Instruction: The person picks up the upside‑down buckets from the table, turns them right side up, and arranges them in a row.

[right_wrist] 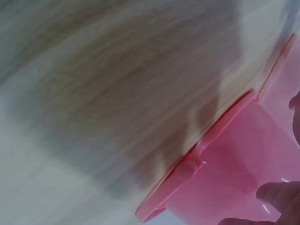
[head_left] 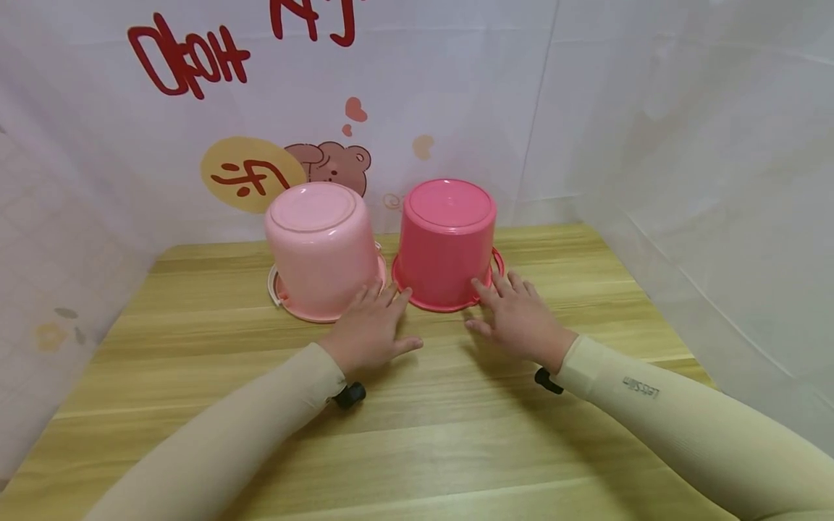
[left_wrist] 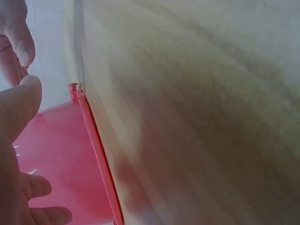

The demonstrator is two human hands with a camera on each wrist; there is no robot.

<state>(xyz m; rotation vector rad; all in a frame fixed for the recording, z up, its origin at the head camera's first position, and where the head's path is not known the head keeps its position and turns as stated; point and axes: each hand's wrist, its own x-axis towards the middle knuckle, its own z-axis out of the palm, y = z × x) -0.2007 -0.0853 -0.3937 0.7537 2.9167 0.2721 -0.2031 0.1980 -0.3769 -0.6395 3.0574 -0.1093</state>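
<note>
Two buckets stand upside down, side by side on the wooden table: a light pink bucket (head_left: 319, 253) on the left and a deep pink bucket (head_left: 446, 250) on the right. My left hand (head_left: 371, 329), fingers spread, is in front of the gap between them, its fingertips overlapping the light pink rim in the head view. Near the right front of the deep pink bucket, my right hand (head_left: 521, 318) has its fingers extended toward the rim. In the right wrist view, fingers (right_wrist: 281, 194) show in front of the deep pink bucket (right_wrist: 234, 159). Neither hand grips anything.
The wooden table (head_left: 423, 449) reaches back to a white printed backdrop (head_left: 456, 94) with a bear and red lettering. White sheets (head_left: 710, 145) hang at both sides. A pale handle (head_left: 272, 286) lies around the light pink bucket's base, and a red handle (head_left: 499, 262) beside the other.
</note>
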